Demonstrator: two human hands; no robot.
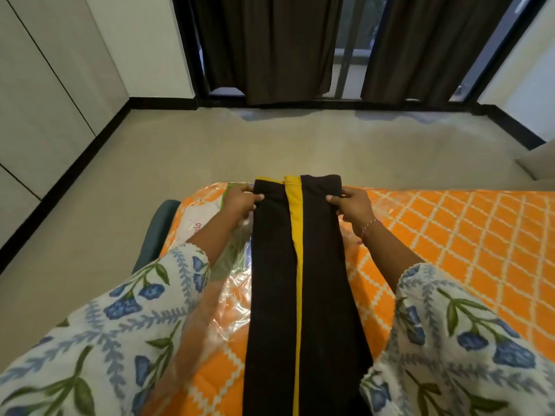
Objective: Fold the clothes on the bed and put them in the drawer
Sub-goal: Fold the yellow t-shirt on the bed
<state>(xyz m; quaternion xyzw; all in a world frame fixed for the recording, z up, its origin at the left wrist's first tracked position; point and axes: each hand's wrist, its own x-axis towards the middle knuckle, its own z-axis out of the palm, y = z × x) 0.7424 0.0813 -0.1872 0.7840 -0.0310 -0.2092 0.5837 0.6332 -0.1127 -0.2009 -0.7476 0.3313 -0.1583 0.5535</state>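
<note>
A long black garment with a yellow stripe (276,265) lies lengthwise on the bed, folded into a narrow strip that runs away from me. My left hand (240,201) pinches its far left corner, thumb on top. At the far right corner, my right hand (353,205) pinches the cloth the same way. The garment's far end reaches the bed's far edge. No drawer shows in this view.
The bed has an orange lattice-patterned mattress (465,235) under clear plastic wrap (228,298). A dark teal chair (156,232) stands by the bed's left side. White wardrobe doors (45,100) line the left wall. Dark curtains (288,46) hang ahead across beige floor.
</note>
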